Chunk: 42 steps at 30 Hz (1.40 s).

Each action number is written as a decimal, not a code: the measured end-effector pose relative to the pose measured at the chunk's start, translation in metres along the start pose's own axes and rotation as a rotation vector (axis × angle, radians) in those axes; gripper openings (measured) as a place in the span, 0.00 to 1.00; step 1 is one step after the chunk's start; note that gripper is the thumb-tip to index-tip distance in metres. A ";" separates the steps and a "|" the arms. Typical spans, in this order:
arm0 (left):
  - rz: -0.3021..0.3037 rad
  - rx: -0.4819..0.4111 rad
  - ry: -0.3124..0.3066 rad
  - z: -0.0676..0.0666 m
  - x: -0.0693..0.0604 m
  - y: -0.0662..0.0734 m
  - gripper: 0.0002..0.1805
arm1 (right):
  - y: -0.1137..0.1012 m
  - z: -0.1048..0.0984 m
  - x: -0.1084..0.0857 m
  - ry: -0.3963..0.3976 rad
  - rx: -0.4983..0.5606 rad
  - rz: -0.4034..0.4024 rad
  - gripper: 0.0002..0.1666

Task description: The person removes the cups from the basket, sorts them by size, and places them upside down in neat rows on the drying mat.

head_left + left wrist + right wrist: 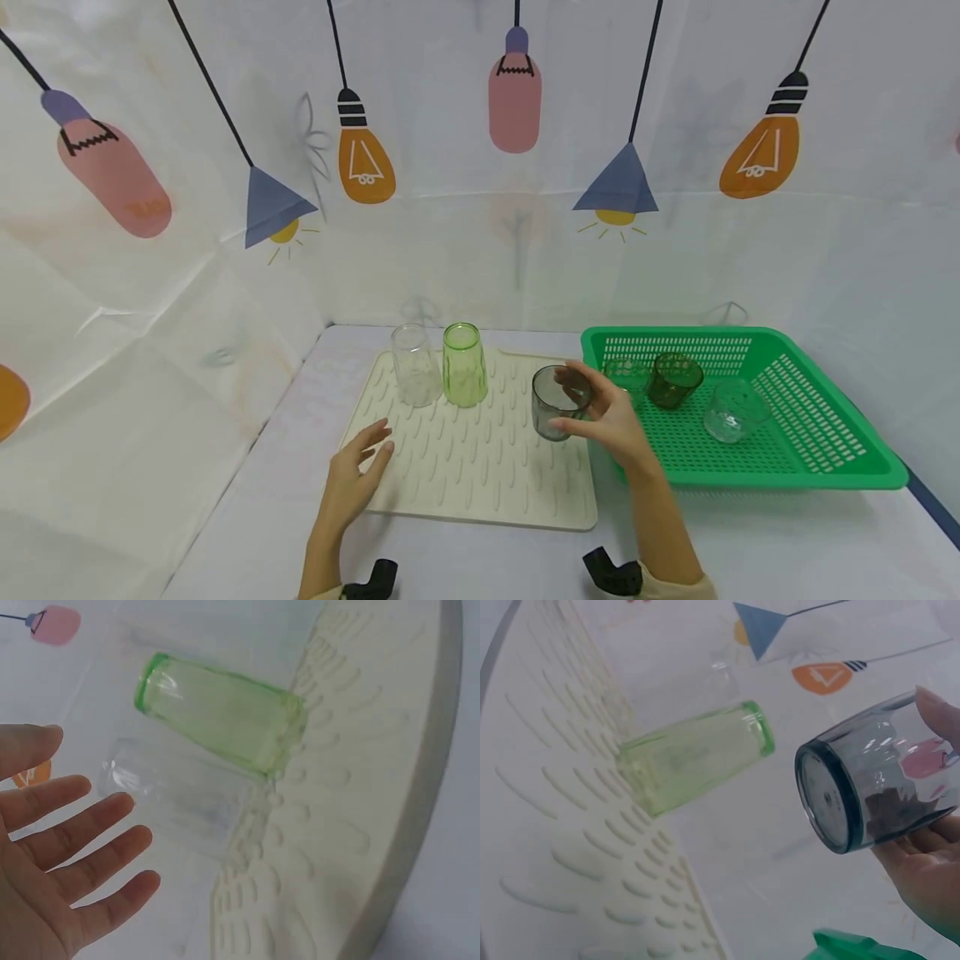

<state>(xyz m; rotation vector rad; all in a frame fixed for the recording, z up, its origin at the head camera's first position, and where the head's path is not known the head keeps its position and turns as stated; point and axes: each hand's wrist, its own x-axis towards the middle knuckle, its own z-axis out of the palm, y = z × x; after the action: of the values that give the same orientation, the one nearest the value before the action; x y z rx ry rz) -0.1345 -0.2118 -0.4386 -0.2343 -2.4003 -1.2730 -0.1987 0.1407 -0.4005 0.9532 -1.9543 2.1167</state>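
My right hand (611,417) grips a grey glass (553,412) between thumb and fingers, over the right part of the cream ridged mat (480,475). In the right wrist view the grey glass (877,776) shows its thick base, with the hand (930,877) round its far end. A green glass (465,367) and a clear glass (416,367) stand side by side on the mat's back left. My left hand (356,471) is by the mat's left edge, holding nothing; its fingers (82,840) are spread in the left wrist view.
A green plastic basket (757,479) stands at the right, beside the mat. Inside it are a dark green glass (675,381), a clear glass (735,411) and a greenish glass (626,375) partly behind my right hand. A patterned cloth (450,250) hangs behind the table.
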 end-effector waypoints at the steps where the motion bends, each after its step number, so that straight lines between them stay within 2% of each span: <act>1: 0.021 -0.026 -0.002 0.003 0.002 0.005 0.19 | 0.000 0.001 0.000 -0.004 0.004 -0.003 0.45; 6: 0.105 -0.147 -0.016 0.019 0.013 0.024 0.19 | 0.002 0.004 0.002 -0.021 0.029 -0.032 0.44; 11: 0.137 -0.217 -0.058 0.035 0.025 0.042 0.19 | 0.004 0.007 0.003 -0.027 0.020 -0.039 0.45; 19: 0.184 -0.306 -0.120 0.050 0.038 0.090 0.20 | 0.002 0.014 0.003 -0.019 -0.004 0.003 0.45; 21: 0.199 -0.322 -0.130 0.056 0.041 0.093 0.20 | 0.002 0.015 0.003 -0.019 -0.011 0.003 0.45; 26: 0.215 -0.380 -0.165 0.077 0.047 0.090 0.22 | 0.003 0.018 0.003 -0.021 -0.005 -0.016 0.45; 30: 0.229 -0.436 -0.201 0.089 0.050 0.096 0.25 | 0.005 0.021 0.003 -0.026 0.011 -0.037 0.45; 35: 0.191 -0.417 -0.245 0.098 0.050 0.108 0.31 | 0.006 0.026 0.003 -0.021 0.014 -0.020 0.44; 42: 0.087 -0.362 -0.232 0.102 0.049 0.117 0.39 | 0.006 0.034 0.003 0.027 -0.062 0.000 0.43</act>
<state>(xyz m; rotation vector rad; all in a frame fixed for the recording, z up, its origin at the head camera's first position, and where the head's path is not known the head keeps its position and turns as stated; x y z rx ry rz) -0.1684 -0.0631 -0.3799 -0.6151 -2.2942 -1.7137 -0.1918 0.1074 -0.4045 0.9091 -1.9943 2.0455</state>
